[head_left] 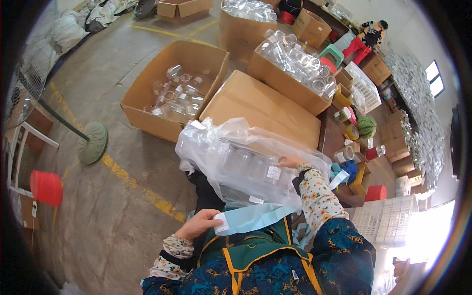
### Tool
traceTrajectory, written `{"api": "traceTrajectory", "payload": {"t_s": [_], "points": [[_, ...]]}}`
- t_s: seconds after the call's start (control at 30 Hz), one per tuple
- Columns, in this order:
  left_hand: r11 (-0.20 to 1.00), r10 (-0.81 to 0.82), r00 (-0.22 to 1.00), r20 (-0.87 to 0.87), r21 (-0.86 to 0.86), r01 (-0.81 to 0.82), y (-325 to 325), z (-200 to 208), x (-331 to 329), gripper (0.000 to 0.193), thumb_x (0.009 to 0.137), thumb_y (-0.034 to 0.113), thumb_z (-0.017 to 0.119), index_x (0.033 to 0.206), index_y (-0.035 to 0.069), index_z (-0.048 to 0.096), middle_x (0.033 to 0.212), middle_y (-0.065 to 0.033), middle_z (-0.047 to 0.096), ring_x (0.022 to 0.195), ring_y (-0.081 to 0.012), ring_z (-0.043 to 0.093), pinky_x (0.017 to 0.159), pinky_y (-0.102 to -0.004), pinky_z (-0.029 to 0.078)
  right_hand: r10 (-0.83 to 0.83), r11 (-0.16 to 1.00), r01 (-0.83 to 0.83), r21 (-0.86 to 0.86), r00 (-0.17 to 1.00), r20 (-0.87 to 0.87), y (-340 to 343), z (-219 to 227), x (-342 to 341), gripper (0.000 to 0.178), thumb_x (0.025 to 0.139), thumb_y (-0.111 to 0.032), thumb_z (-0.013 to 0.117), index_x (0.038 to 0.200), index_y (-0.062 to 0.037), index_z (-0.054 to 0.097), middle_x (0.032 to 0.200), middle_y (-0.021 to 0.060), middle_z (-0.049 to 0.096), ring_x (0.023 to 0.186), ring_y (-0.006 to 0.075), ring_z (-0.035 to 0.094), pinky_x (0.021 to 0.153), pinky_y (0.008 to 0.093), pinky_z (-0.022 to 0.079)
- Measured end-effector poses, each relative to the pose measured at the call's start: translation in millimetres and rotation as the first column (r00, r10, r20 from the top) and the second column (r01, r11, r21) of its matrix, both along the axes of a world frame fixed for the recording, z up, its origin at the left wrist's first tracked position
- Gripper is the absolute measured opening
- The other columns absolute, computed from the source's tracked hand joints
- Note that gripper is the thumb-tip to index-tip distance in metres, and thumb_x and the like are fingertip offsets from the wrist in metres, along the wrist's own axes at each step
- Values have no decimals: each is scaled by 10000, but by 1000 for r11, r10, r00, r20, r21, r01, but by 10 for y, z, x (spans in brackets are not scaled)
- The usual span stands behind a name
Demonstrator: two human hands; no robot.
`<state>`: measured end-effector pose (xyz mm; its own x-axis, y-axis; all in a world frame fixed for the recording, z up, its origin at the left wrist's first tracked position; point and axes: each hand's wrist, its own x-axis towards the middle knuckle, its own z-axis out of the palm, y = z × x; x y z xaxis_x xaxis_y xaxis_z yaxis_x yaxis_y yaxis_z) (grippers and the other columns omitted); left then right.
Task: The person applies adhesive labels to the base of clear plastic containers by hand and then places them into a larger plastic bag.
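Observation:
My left hand (200, 223) pinches the end of a light blue strip of label backing (255, 220), with a white label near my fingers. The strip stretches to the right across my lap. My right hand (292, 161) is at the end of a row of clear plastic jars (241, 161), fingers curled in beside the jar that bears a white label (274, 173). Whether anything sits between those fingertips is too small to tell. The jars lie side by side in a clear plastic bag (204, 142) spread in front of me. Another white label (255, 199) lies on the bag's near side.
An open carton (142, 110) with loose clear jars stands ahead left, beside a closed carton (265, 108). Behind it, another carton (290, 96) is heaped with jars. At right are a watermelon (367, 127) and a blue tape roll (349, 171). A fan base (92, 142) stands left.

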<state>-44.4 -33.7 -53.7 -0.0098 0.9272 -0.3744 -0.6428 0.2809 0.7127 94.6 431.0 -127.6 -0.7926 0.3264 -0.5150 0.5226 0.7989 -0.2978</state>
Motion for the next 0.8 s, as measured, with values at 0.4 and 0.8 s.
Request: {"api": "traceTrajectory", "payload": {"t_s": [0.4, 0.8], "points": [[996, -64, 996, -65, 55, 67, 227, 54, -30, 217, 867, 152, 595, 997, -20, 620, 902, 12, 600, 823, -63, 523, 756, -222, 431, -235, 823, -188, -536, 746, -623, -626, 2581, -1861, 242, 869, -186, 604, 1019, 3, 614, 931, 28, 634, 841, 128, 578, 783, 275, 464], [997, 1, 980, -197, 71, 13, 540, -288, -175, 252, 873, 160, 589, 1040, -28, 605, 945, -59, 612, 860, -109, 549, 768, -256, 449, 490, 868, -494, 57, 869, 64, -948, 637, -2074, 281, 843, -163, 533, 1073, -46, 645, 997, 125, 672, 936, 238, 627, 825, 352, 484]]}}
